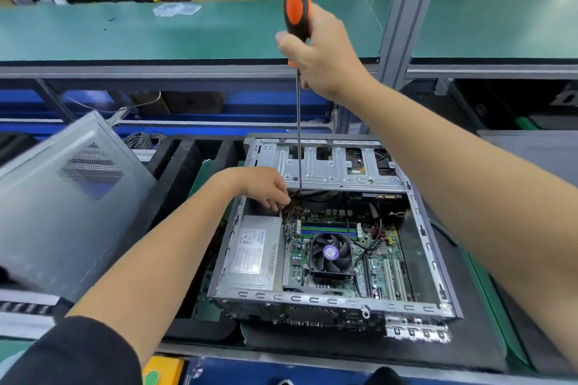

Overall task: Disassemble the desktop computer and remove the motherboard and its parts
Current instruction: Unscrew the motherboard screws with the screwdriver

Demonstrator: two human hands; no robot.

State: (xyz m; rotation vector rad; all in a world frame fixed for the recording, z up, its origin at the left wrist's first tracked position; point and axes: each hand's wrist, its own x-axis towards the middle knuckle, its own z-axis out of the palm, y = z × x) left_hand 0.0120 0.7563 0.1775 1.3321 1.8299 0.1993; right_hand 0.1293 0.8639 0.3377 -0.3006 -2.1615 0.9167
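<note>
Screwdriver (296, 0) shaft is running almost straight down from the right hand (325, 53), and that vertical line is what the coming move is depending on. The right hand is wrapping its fingers round the lower part of the orange-and-black handle, high above the case (438, 262), while the thin shaft is dropping to the far left corner of the open chassis, just in front of the drive cage (328, 166). The tip itself is hiding behind cables, so whether it is seated in a screw cannot be told.

The left hand (259, 186) is reaching in from the left and sitting right at that same corner, fingers curling into the cable bundle (289, 206) beside the shaft; it looks to be pinching wires aside, though the exact hold is unclear. It is the nearer hand to the work point by far.

The motherboard (375, 259) is lying flat in the case floor, nearer the person than the tip, with the fan (331, 255) in its middle and the power supply (255, 251) to its left. A loose side panel (62, 203) is leaning at the left of the worktop (488, 306).

Judging from this, the screwdriver is needing to stay upright on its axis while the left hand is keeping cables off the tip.
</note>
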